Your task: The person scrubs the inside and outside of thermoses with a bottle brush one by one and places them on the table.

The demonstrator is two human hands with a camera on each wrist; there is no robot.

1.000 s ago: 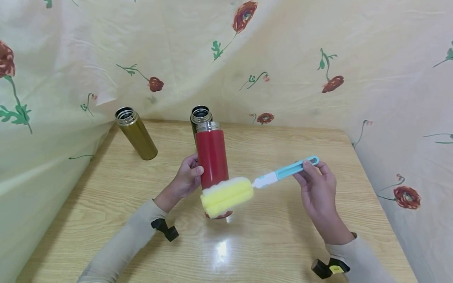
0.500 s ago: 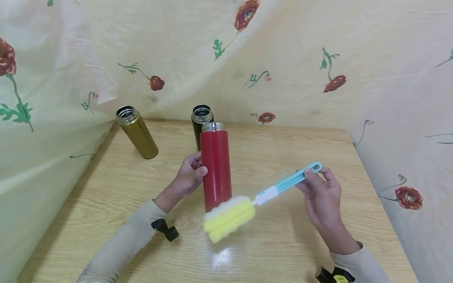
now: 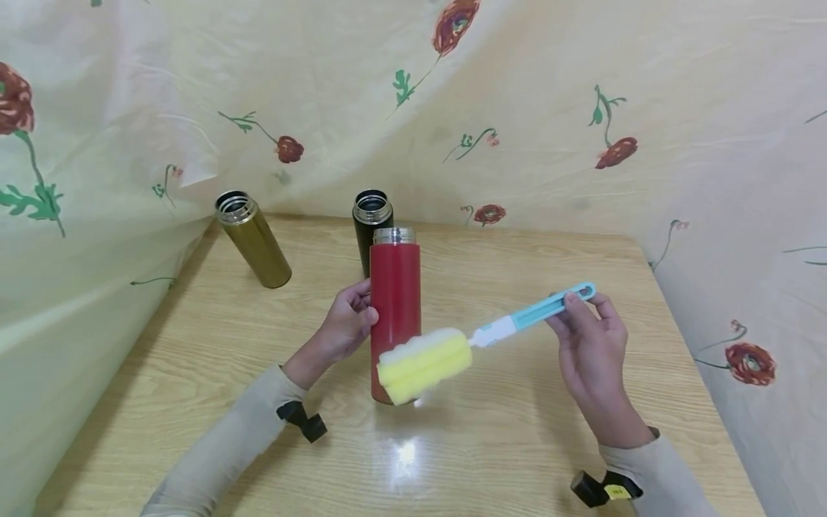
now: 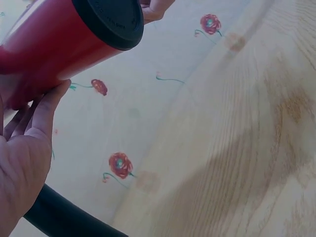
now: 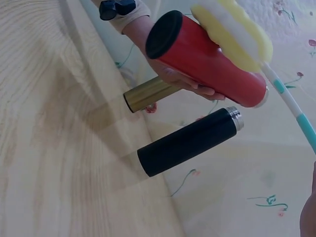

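My left hand (image 3: 342, 324) grips a red thermos flask (image 3: 395, 301) around its side. The flask is upright with a bare metal neck; its dark base (image 4: 112, 22) shows from below in the left wrist view, so it is held off the table. My right hand (image 3: 593, 352) pinches the light-blue handle (image 3: 543, 310) of a bottle brush near its looped end. The brush's yellow and white sponge head (image 3: 426, 366) is in front of the flask's lower side; the right wrist view shows the sponge (image 5: 237, 34) along the red wall.
Behind the red flask a black flask (image 3: 365, 244) stands without a lid. An olive-gold flask (image 3: 258, 251), also lidless, stands at the back left. Flowered cloth (image 3: 517, 86) encloses the back and sides of the wooden table (image 3: 504, 445).
The sponge head went down along the red flask to its bottom, then came back up. The red flask has shifted slightly right in the head view; my left hand keeps its grip.
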